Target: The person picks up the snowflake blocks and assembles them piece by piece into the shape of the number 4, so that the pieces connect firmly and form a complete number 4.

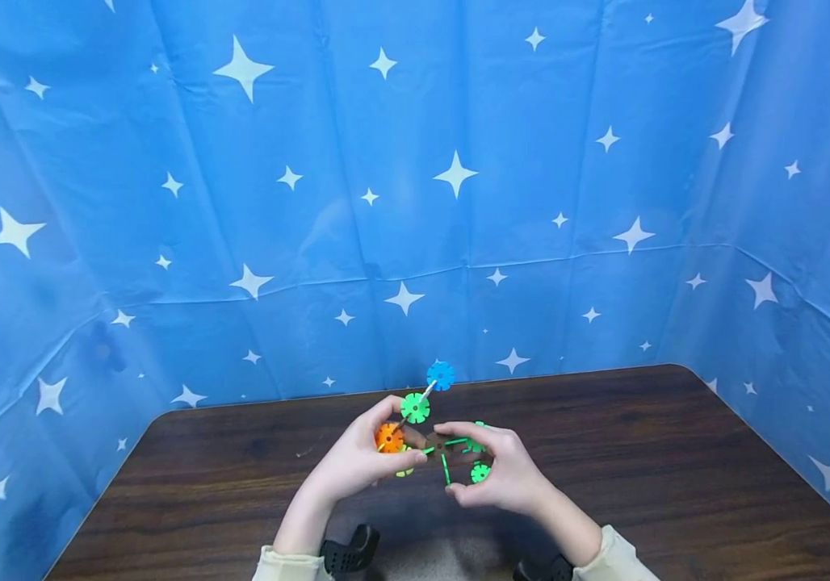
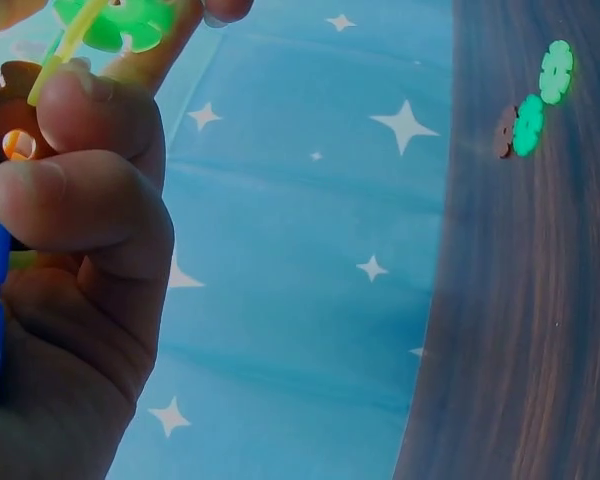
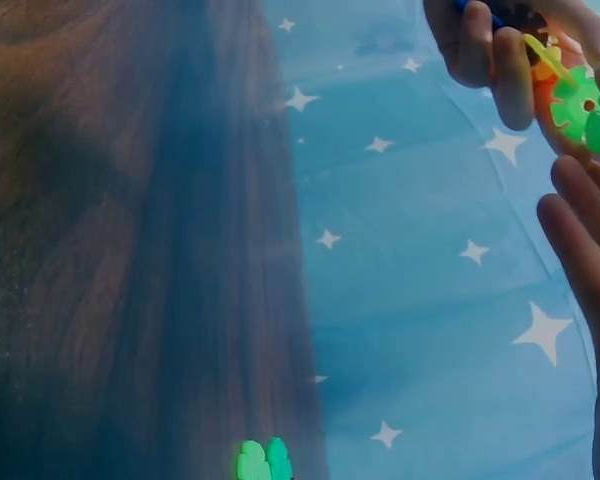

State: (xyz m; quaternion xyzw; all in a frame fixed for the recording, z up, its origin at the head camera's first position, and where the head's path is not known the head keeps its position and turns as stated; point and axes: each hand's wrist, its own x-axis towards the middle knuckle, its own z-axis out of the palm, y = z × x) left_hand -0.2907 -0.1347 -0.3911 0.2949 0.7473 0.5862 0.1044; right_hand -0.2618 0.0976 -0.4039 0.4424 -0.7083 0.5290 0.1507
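Note:
My left hand [image 1: 357, 452] grips a chain of slotted plastic discs at an orange disc [image 1: 389, 438]. Above its fingers, a green disc [image 1: 416, 407] and a blue disc [image 1: 441, 375] slant up to the right, linked by discs seen edge-on. A yellow edge-on disc [image 2: 68, 45] is close to the left fingertips in the left wrist view, beside a green disc [image 2: 130, 22]. My right hand [image 1: 505, 468] curves around the other side, thumb and index finger at a green edge-on disc [image 1: 446, 470] joined near a brown disc [image 1: 440, 444]. Fingers hide parts of the build.
On the dark wooden table [image 1: 640, 452], a light green disc [image 2: 556, 72], a teal disc [image 2: 528, 125] and a brown disc [image 2: 506, 132] sit close together. A blue star-patterned curtain [image 1: 415, 226] stands behind the table and along its sides.

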